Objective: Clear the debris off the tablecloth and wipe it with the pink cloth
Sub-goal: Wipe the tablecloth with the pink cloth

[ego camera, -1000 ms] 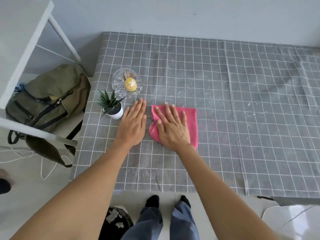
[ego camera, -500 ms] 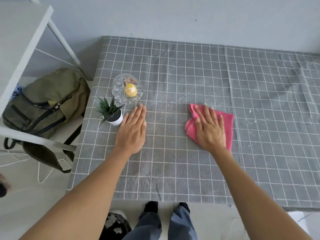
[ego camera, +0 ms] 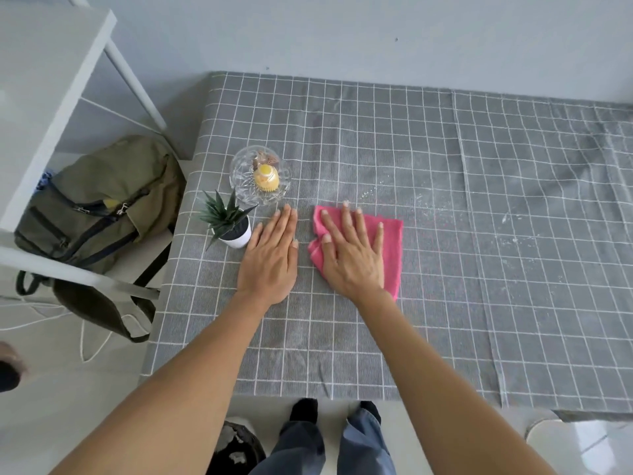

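Pink cloth [ego camera: 387,245]: folded, flat on the tablecloth [ego camera: 445,320], near its front-left part.
Right hand [ego camera: 352,255]: on top of the cloth, fingers straight and spread, palm down; likely to press a wide patch while wiping.
Left hand [ego camera: 270,258]: flat on bare tablecloth just beside the cloth, fingers straight and together; probably pins the fabric against bunching.
Debris [ego camera: 507,219]: pale specks to the right, not yet wiped.
Potted plant [ego camera: 227,222], glass dish [ego camera: 260,174]: just beyond the left hand.
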Motion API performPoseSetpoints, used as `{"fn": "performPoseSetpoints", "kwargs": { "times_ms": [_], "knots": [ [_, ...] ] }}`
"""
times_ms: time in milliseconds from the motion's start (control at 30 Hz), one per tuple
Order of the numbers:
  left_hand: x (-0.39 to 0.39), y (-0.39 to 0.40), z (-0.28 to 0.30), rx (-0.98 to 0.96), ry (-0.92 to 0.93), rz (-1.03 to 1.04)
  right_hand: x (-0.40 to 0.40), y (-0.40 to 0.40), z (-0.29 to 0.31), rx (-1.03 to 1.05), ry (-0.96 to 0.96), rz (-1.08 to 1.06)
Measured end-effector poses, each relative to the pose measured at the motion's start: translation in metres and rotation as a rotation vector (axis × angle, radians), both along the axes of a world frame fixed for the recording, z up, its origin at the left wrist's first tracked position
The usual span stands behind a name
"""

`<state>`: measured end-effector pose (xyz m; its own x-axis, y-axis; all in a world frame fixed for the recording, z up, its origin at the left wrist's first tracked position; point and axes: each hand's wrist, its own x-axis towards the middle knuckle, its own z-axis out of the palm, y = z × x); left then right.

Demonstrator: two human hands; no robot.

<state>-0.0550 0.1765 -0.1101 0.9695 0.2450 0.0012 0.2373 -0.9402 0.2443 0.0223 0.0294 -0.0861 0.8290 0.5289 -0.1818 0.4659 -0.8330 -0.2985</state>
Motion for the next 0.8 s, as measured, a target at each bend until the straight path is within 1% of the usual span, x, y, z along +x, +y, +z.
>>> {"fn": "performPoseSetpoints", "kwargs": {
  "times_ms": [100,200,333,433,667,733,800],
  "knots": [
    [0.001,0.000,0.001,-0.001,0.000,-0.009,-0.002,0.000,-0.001,0.010,-0.005,0.074],
    [0.001,0.001,0.001,-0.019,0.013,-0.009,0.013,-0.023,-0.003,-0.020,-0.028,0.101],
    [0.000,0.003,0.000,-0.031,0.006,-0.015,0.037,-0.069,-0.002,-0.071,-0.020,-0.072],
    [0.000,0.003,-0.001,-0.030,0.002,-0.015,0.043,-0.088,0.000,-0.057,-0.004,-0.177],
    [0.000,0.002,0.000,-0.016,0.003,0.001,0.031,-0.067,-0.001,-0.039,0.015,-0.240],
    [0.001,0.001,-0.001,-0.011,0.006,0.004,0.023,-0.055,0.000,-0.034,0.019,-0.197],
    [0.001,0.001,-0.001,-0.006,0.004,0.008,0.010,-0.037,0.002,-0.022,0.023,-0.111]
  ]
}}
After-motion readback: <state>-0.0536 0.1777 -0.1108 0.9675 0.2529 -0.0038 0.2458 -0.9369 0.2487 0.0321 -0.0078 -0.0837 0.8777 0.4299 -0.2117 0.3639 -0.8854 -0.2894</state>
